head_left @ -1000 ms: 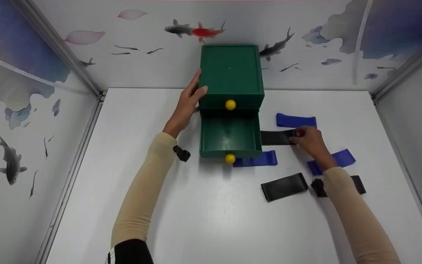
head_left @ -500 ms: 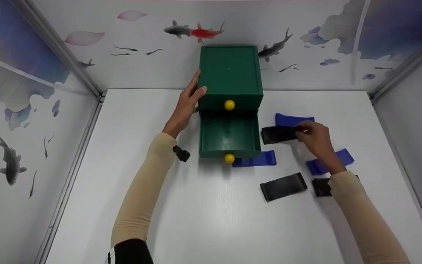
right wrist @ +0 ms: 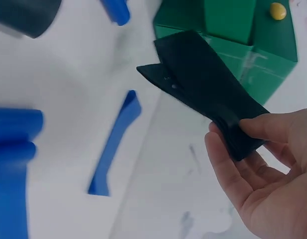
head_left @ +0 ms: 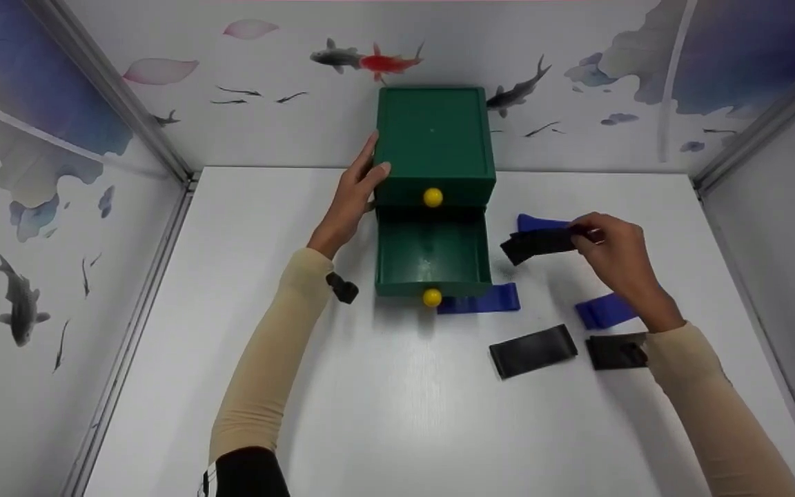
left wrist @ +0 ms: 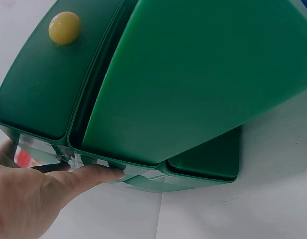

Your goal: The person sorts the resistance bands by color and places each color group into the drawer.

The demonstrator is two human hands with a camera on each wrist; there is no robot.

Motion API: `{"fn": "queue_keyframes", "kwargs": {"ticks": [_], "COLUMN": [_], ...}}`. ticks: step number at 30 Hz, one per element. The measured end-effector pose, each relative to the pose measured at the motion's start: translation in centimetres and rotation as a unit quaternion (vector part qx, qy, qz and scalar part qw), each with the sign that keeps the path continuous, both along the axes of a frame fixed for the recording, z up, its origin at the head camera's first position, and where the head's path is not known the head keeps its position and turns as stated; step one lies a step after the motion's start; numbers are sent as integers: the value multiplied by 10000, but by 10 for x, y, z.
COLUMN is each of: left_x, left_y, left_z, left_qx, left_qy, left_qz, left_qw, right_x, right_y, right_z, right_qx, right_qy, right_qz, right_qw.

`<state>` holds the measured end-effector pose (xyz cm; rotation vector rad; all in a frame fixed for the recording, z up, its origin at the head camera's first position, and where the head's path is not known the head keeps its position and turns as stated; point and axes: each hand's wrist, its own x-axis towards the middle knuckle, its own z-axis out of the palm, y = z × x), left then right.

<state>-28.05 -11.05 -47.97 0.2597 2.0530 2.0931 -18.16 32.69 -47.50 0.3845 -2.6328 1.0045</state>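
Note:
My left hand [head_left: 349,203] rests against the left side of a green drawer cabinet [head_left: 432,134], thumb by its front edge. In the left wrist view the thumb of that hand [left wrist: 31,199] lies straight along the cabinet's side. Below the top drawer with its yellow knob [head_left: 433,197], another drawer [head_left: 432,284] is pulled out; nothing shows inside it. Thumb and fingers of my right hand [head_left: 622,259] pinch one end of a black resistance band [head_left: 541,243], raised off the table right of the cabinet. In the right wrist view the folded band [right wrist: 198,74] has its far ends spread.
Blue bands lie on the white table: one behind my right hand [head_left: 534,222], one by the open drawer's front corner [head_left: 487,299], another [head_left: 604,311] near my right wrist. Two more black bands [head_left: 534,351] lie nearer the front. A patterned wall [head_left: 246,134] stands behind the cabinet.
My right hand has lifted the black band off the table and moved it a little right and back, away from the drawer's side. My left hand and the cabinet stay put.

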Motion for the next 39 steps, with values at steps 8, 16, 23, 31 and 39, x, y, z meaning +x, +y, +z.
{"fn": "queue_keyframes", "kwargs": {"ticks": [8,16,23,31,39], "left_x": [0,0,-1,0,-1], "left_y": [0,0,1,1,1], "left_z": [1,1,0,0,-1], "left_qx": [-32,0,38,17,32], "left_qy": [-24,38,-4,26,33], "left_qz": [21,-16,17,38,31], "left_qw": [10000,10000,10000,10000,10000], "right_x": [11,19,18,8,-3], "right_y": [-10,-25,-46,-81,-114], "right_z": [42,75,87,90,80], "right_qx": [-78,-44,-91,-78,-197], "right_qy": [561,938,1052,857,562], "right_qz": [-50,-19,173,659,1173], "right_qw": [9984,9956,9943,9941,9913]}}
